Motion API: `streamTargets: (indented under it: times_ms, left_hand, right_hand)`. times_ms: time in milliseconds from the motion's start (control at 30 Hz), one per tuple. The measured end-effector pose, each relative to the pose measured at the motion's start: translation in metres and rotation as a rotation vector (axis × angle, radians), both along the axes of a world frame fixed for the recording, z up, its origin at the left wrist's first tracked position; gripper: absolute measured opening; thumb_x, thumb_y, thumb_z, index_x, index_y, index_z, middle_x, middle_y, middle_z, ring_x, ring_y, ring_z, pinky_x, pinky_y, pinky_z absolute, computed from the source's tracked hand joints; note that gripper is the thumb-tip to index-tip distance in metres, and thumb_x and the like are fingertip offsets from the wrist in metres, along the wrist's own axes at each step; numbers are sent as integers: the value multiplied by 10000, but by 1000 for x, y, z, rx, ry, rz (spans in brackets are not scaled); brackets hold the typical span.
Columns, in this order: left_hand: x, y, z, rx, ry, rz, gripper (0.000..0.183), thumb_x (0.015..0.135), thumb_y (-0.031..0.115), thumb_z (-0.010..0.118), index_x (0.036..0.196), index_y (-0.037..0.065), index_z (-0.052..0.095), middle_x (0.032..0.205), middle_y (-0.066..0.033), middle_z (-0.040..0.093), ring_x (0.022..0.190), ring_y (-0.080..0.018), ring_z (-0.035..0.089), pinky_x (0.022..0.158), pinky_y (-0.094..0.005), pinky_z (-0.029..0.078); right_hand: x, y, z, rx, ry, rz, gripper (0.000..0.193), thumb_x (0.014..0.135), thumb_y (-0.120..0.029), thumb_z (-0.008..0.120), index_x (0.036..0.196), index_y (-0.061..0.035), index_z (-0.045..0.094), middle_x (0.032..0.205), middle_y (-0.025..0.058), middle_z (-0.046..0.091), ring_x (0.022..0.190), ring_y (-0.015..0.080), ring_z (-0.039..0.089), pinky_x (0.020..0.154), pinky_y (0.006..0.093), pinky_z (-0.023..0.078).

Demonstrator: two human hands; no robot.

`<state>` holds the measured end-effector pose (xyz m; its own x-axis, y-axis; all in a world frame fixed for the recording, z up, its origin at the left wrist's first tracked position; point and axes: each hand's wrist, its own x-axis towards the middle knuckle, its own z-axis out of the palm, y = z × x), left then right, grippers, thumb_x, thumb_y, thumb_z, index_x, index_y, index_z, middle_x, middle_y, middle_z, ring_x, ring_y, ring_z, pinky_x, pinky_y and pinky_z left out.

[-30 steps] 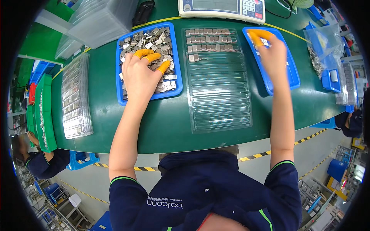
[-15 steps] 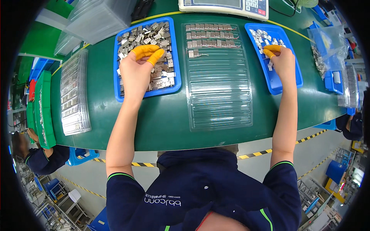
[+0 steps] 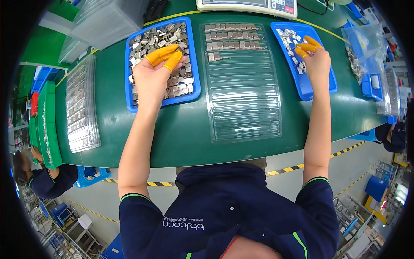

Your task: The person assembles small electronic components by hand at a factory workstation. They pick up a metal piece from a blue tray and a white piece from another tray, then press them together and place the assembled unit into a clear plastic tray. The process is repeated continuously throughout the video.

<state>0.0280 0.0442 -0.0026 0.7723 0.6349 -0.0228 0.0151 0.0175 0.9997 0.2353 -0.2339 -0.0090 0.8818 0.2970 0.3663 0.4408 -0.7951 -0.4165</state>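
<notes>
My left hand, with yellow finger cots, hovers over a blue tray heaped with small silver metal connectors. Its thumb and index finger are bent close together at the tips; what sits between them is too small to make out. To the right, my right hand, also in yellow cots, is above a second blue tray with small white pieces. Its fingertips are apart and I see nothing held. Between the trays lies a clear ridged plastic blister tray; connectors fill its top rows, and one lies at the left of the row below.
A digital scale stands at the back. On the left are stacked filled blister trays, clear plastic boxes and a green bin. Plastic bags lie at the right. Other people's arms show at both edges.
My right hand's fingers have spread apart over the white pieces. The left fingertips have parted a little and shifted slightly upward. The whole view has moved slightly.
</notes>
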Motion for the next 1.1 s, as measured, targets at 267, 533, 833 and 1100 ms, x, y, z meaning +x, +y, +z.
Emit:
streamTargets:
  times_ms: [267,533,833,1100]
  left_hand:
    - [-3,-27,1,-207,-58,-122,280,829,24,604,1092,-66,568,964,-157,638,848,-219,653,745,-264,533]
    - [-2,-27,0,-203,-50,-151,244,833,15,599,1068,-44,583,998,-155,637,876,-217,653,724,-262,532]
    - [-7,-38,-5,-138,-151,-228,236,783,2,662,1008,-42,606,1003,-141,642,859,-189,648,765,-262,513]
    - [-8,-41,-7,-159,-93,-217,327,797,57,663,1102,-41,595,973,-121,655,851,-195,656,711,-242,518]
  right_hand:
    - [-14,17,2,158,-26,-21,167,781,-95,652,935,-39,681,875,123,683,787,218,662,716,280,494]
    - [-24,27,14,636,262,254,237,787,-47,654,1010,34,642,879,107,680,805,150,657,740,229,500]
    - [-108,90,19,537,167,571,145,706,-83,734,847,-55,713,798,88,678,673,146,621,611,241,492]
    - [-110,88,17,1029,902,495,165,801,-54,656,947,24,660,885,67,670,713,136,643,655,215,514]
